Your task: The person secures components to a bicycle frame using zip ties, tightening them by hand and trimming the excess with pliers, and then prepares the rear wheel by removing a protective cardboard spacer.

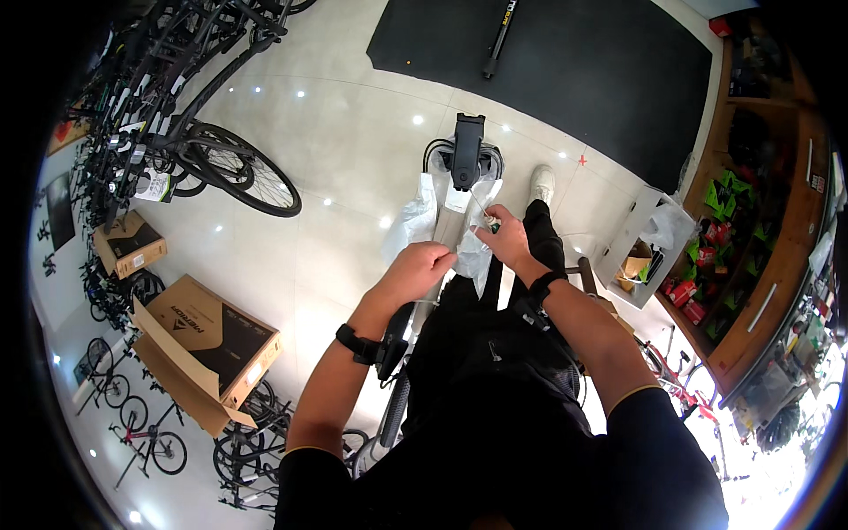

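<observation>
A bicycle stands in front of me, its pale tube [450,228] running between my legs. White wrapping sheet [412,226] hangs loosely on both sides of the tube. At the tube's far end sits a black stem-like part [466,152] with dark cables looping beside it. My right hand [505,238] pinches a small thing, partly hidden by the fingers, just right of the tube. From there a thin light strand runs up toward the black part. Left of the tube, my left hand [415,270] is closed, fingertips against the wrapping; what they grip is hidden.
A black mat [565,84] with a black pump-like tube [500,44] lies ahead. Parked bicycles [234,168] and cardboard boxes [208,331] line the left. On the right stand a white carton [629,287] and a wooden cabinet [751,340] with small goods.
</observation>
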The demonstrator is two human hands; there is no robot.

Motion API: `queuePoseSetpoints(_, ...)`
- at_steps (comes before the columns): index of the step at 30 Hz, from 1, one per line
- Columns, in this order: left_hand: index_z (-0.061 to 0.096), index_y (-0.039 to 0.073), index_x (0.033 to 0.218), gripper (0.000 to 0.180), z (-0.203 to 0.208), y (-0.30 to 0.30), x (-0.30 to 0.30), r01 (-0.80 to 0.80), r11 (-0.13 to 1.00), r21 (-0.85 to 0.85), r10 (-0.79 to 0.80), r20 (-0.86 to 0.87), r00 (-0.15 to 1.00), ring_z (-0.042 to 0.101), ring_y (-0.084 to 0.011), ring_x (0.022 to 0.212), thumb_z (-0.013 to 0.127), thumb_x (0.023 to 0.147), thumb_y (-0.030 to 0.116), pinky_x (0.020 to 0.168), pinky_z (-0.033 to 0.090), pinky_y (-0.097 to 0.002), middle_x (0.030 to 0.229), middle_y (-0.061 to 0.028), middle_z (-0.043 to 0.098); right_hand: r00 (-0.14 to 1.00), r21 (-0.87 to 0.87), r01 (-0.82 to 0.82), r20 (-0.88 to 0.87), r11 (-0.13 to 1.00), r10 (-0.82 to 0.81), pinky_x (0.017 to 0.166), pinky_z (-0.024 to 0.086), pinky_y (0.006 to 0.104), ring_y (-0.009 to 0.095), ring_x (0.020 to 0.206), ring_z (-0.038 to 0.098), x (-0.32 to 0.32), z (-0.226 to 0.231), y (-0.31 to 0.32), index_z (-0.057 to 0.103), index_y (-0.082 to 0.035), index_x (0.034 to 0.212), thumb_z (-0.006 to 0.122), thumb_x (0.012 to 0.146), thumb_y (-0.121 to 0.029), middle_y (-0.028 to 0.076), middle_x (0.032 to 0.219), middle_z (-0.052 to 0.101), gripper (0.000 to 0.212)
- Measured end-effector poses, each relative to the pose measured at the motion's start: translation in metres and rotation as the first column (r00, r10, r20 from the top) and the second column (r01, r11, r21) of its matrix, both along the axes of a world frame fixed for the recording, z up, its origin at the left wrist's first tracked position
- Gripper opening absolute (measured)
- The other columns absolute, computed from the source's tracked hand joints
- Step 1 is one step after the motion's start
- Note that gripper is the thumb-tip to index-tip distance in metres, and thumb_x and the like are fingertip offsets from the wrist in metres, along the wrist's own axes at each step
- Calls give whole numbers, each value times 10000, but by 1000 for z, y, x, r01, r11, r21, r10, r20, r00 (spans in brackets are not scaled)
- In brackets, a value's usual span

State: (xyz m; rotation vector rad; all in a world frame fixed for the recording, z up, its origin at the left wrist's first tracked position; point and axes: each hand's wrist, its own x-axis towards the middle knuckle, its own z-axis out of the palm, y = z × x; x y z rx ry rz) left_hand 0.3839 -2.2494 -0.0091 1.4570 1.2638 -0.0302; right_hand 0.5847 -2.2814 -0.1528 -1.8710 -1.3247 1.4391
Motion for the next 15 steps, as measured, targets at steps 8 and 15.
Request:
queuePoseSetpoints(8,535,34,700,301,22,19,-78,-420,898,-131,438,199,876,412,-65,629,533,956,193,588,352,-234,653,30,462,951,-113,-40,300,993,73,775,509,439,378,876,640,21,-33,4,638,-106,1065,657,841,-345,187,877,678,328)
queuePoseSetpoints(15,513,52,705,323,47,9,-138,-556,816,-159,577,192,793,431,-85,686,498,985,212,677,368,-237,687,11,483,984,-65,-178,17,982,179,619,484,357,257,620,606,65,-34,17,668,-79,991,723,785,-302,129,706,629,309)
